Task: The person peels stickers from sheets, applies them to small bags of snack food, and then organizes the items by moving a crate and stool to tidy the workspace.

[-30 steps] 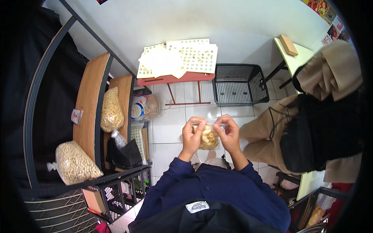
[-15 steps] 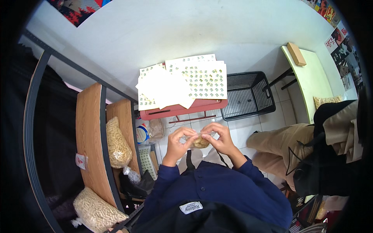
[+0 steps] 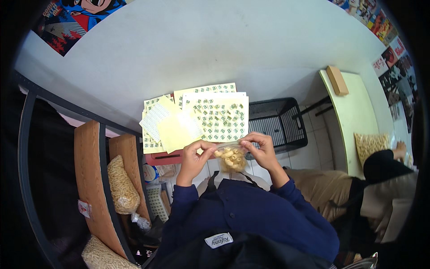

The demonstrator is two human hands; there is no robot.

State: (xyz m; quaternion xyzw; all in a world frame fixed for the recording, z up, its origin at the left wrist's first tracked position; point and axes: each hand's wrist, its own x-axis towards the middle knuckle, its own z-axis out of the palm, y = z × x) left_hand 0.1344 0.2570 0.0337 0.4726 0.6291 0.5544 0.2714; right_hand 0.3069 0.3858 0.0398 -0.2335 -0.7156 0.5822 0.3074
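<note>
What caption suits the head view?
Left hand and right hand pinch the top of a clear snack bag near printed sheets.

Small clear bag [image 3: 234,167] of pale, curled pieces [image 3: 232,155], upper edge between both hands [image 3: 263,153], contents possibly pasta-like.

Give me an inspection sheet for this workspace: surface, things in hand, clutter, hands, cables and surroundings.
Surface: red desk, mostly covered by overlapping printed sheets.
In hand: small clear bag, curved snack pieces inside; whether sealed, cannot tell.
Clutter: big snack bag on wooden shelf; brown box and another snack bag on pale table.
Hands: left hand and right hand pinch opposite sides of the small clear bag's top.
Cables: nothing seen.
Surroundings: black basket right of desk; co-worker's hand near the pale table's bag.
</note>
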